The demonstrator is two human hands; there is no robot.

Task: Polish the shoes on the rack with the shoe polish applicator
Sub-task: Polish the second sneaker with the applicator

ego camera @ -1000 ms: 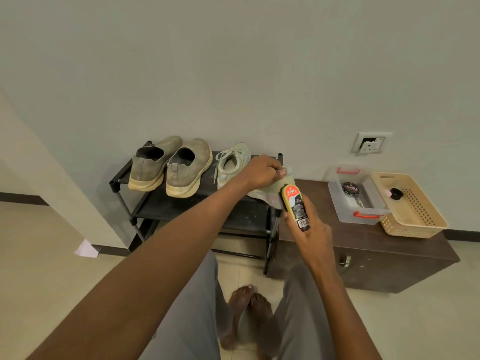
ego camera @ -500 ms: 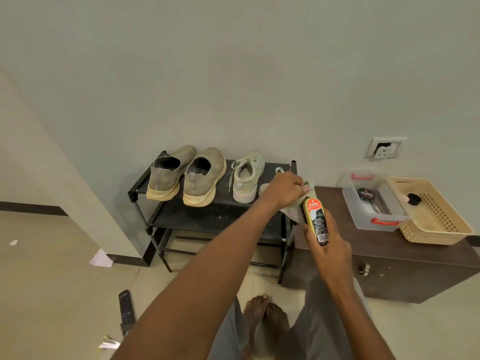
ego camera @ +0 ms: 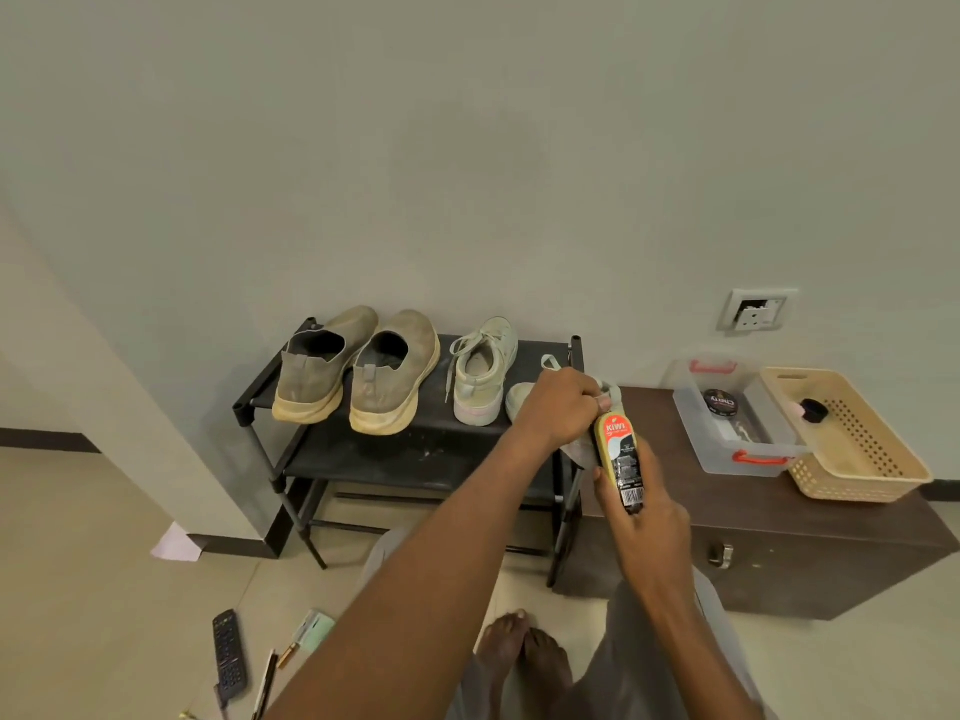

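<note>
A black shoe rack stands against the wall. On its top shelf sit two tan slip-on shoes and one pale sneaker. My left hand grips the second pale sneaker at the rack's right end, tilting it; my hand hides most of it. My right hand holds the yellow shoe polish applicator bottle upright, its top end against the held sneaker.
A dark brown cabinet stands right of the rack, bearing a clear box with a polish tin and a beige basket. A remote and small items lie on the floor at left. My bare feet are below.
The view has shifted, showing more floor at left. Both hands stay together at the sneaker on the rack's right end, with the bottle's tip still against it.
</note>
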